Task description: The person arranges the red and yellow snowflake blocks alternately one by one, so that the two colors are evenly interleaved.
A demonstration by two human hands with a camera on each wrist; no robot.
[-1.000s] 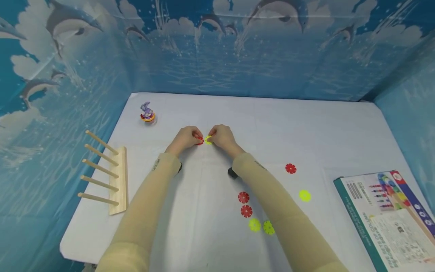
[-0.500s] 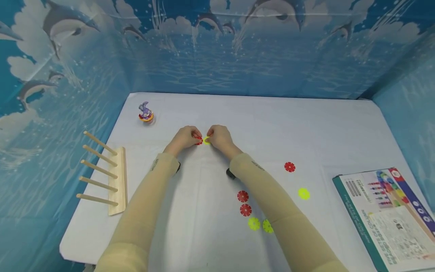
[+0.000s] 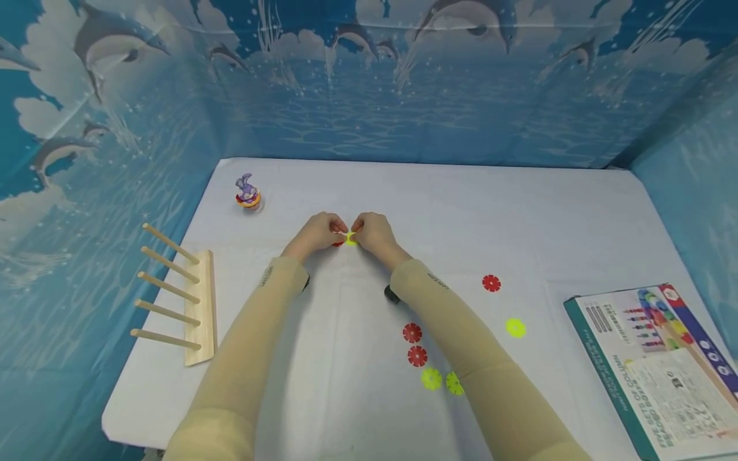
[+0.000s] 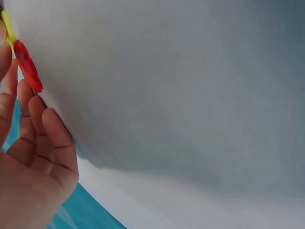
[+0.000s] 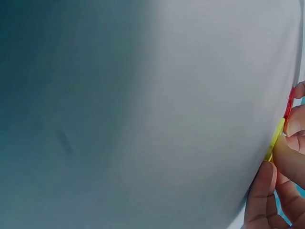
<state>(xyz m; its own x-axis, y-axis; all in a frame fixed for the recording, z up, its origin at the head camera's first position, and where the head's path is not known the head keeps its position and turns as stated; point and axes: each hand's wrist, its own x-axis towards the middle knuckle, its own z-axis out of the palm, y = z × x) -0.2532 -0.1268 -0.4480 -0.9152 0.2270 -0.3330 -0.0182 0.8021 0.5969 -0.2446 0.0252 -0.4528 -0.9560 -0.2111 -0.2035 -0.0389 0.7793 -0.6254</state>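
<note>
Over the middle of the table my left hand [image 3: 317, 234] pinches a red notched disc [image 4: 28, 67], mostly covered by the fingers in the head view. Facing it, my right hand [image 3: 378, 235] pinches a yellow-green notched disc [image 3: 350, 240] between thumb and finger. In the right wrist view the yellow disc [image 5: 275, 139] and the red disc [image 5: 289, 109] meet at their edges. Whether their notches are interlocked, I cannot tell. Several other discs lie flat nearer the front, among them a red disc [image 3: 418, 356] and a yellow disc [image 3: 431, 379] beside my right forearm.
A wooden stand with several pegs [image 3: 200, 314] lies at the left, pegs pointing left. Behind it stands a purple rabbit figurine [image 3: 248, 192]. A printed box [image 3: 657, 365] lies at the right. Loose on the right side are another red disc [image 3: 491, 283] and yellow disc [image 3: 516, 328].
The yellow disc in my right hand has moved left to meet the red disc. My left hand has turned the red disc slightly. The loose discs have stayed put.
</note>
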